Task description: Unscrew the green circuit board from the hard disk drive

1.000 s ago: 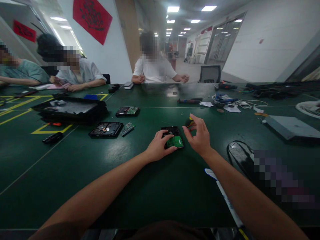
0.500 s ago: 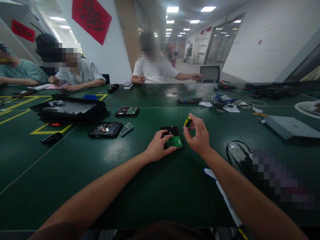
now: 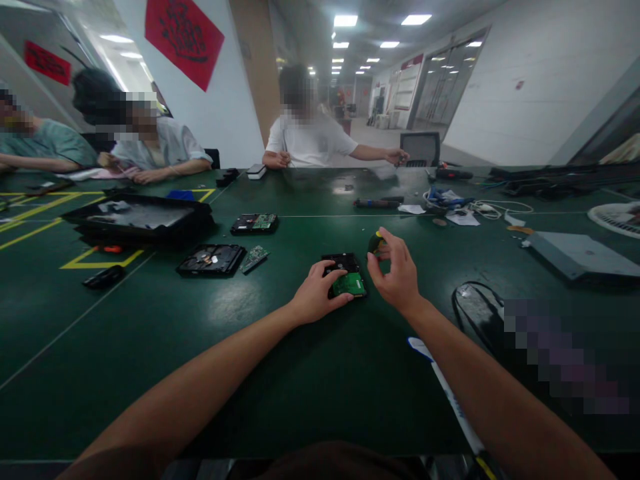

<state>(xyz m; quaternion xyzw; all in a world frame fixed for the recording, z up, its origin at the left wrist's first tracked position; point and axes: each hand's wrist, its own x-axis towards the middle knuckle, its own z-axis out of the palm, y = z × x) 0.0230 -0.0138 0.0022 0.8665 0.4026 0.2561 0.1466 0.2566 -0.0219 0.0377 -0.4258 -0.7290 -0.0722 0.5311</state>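
Observation:
A hard drive (image 3: 341, 263) with a green circuit board (image 3: 354, 285) lies on the green table in front of me. My left hand (image 3: 320, 291) grips it from the left, thumb at the near edge and fingers over the top. Just right of the drive, my right hand (image 3: 395, 270) pinches the black and yellow handle of a screwdriver (image 3: 375, 241) between thumb and fingertips. The handle stands at a tilt above the table. Its shaft and tip cannot be made out.
Left of the drive lie an opened drive case (image 3: 213, 259), a loose circuit board (image 3: 255, 259) and another drive (image 3: 254, 223). A black tray (image 3: 145, 217) stands further left. On the right are a grey metal box (image 3: 583, 253) and a black cable (image 3: 460, 313). Several people sit across the table.
The screwdriver handle has turned in my right fingers, so a darker side faces me. My left hand and the hard drive stay in place.

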